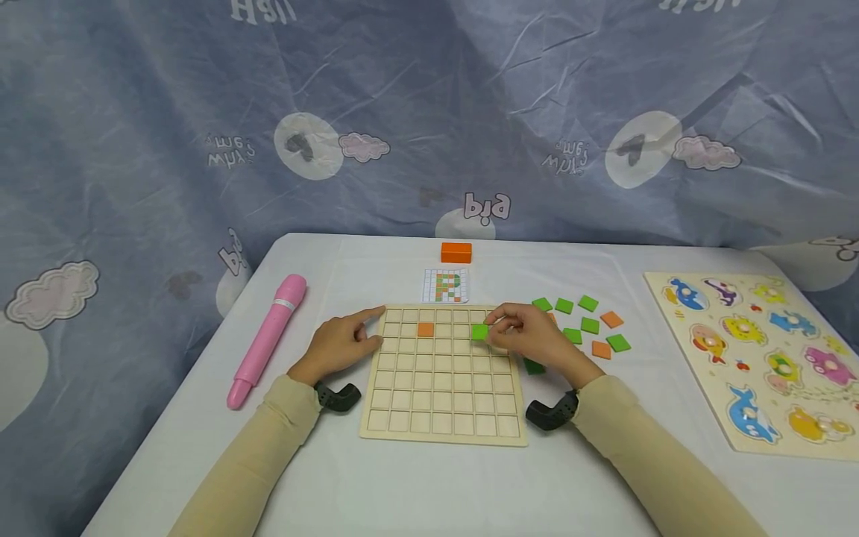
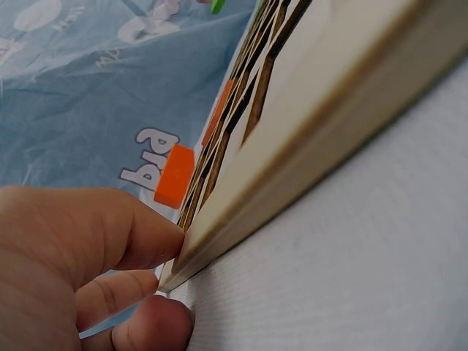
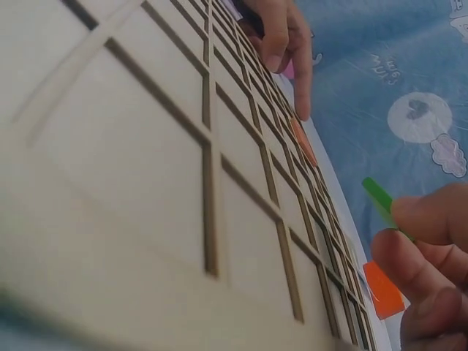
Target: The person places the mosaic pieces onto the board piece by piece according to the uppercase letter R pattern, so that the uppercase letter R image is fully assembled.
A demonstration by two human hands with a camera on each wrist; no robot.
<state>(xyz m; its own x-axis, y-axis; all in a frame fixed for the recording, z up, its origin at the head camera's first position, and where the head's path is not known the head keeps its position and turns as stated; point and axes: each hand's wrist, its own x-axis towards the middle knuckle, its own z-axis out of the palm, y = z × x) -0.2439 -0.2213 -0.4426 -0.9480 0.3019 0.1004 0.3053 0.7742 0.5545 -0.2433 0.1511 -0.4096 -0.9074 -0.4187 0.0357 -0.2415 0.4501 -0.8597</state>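
A light wooden grid board lies on the white table, with one orange square tile in a cell of its second row. My right hand pinches a green square tile between thumb and finger over the board's upper right cells. In the right wrist view that green tile is tilted and raised above the grid. My left hand is at the board's left edge, index finger stretched to the far corner and thumb lower down. Seen from the left wrist, a fingertip touches the board's rim.
Loose green tiles and orange tiles lie right of the board. Behind it are a small pattern card and an orange block. A pink marker-shaped stick lies left; an animal puzzle board lies far right.
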